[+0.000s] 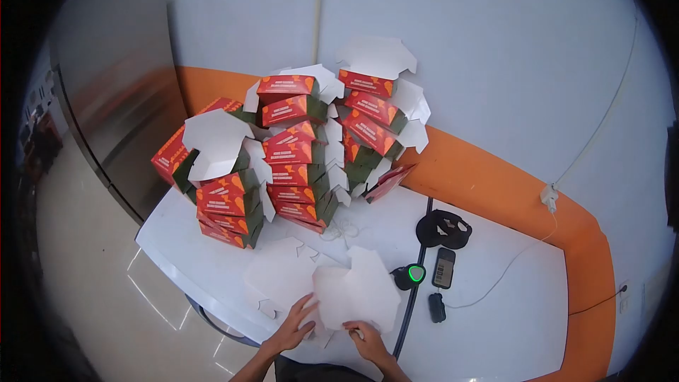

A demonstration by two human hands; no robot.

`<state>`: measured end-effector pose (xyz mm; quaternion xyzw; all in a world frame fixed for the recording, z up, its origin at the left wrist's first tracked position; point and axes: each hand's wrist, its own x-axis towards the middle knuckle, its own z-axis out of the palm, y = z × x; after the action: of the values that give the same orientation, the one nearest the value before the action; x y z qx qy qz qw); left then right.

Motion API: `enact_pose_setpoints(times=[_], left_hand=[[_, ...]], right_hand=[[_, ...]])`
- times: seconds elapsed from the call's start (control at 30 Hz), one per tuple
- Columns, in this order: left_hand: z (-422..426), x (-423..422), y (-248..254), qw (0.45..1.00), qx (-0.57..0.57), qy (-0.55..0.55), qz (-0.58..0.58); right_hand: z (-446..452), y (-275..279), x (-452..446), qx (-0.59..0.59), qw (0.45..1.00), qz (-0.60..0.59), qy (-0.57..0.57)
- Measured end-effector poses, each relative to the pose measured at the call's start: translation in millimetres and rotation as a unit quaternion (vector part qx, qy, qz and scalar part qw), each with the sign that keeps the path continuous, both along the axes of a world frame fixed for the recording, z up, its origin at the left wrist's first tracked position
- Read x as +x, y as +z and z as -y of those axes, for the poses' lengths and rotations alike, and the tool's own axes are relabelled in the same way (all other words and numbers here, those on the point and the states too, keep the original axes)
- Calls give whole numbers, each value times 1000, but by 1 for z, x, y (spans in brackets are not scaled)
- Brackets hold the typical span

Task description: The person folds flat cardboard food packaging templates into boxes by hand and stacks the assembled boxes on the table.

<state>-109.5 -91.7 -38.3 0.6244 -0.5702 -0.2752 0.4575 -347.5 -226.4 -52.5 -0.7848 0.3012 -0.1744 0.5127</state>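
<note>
A white cardboard box blank (353, 290), partly folded, lies at the table's front edge between my hands. My left hand (291, 327) rests at its left edge, fingers spread and touching the card. At the lower edge of the blank, my right hand (369, 343) has its fingers closed on the card. More flat white card (279, 276) lies under and to the left of it. Beyond stand several stacks of red and green boxes (290, 173) with white open lids.
Right of the blank are a round black device (409, 276) with a green ring, a black cap (444, 229), a phone (443, 268) and a small black item (436, 308) with a cable. A metal cabinet (117, 78) stands left; a wall socket (549, 197) is at right.
</note>
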Motion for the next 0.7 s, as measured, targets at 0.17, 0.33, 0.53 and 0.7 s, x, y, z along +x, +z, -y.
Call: enact_pose_setpoints(times=[0.17, 0.33, 0.53, 0.7], left_hand=[[31, -10, 12, 981, -66, -63, 170], [53, -13, 18, 968, -150, -13, 201], [64, -38, -2, 963, -207, 168, 38], [60, -44, 4, 965, -193, 28, 178]], right_hand=[[-4, 17, 9, 45, 998, -3, -37], [4, 15, 3, 127, 989, -19, -69], [7, 11, 7, 150, 985, 19, -88], [17, 13, 7, 131, 988, 60, -47]])
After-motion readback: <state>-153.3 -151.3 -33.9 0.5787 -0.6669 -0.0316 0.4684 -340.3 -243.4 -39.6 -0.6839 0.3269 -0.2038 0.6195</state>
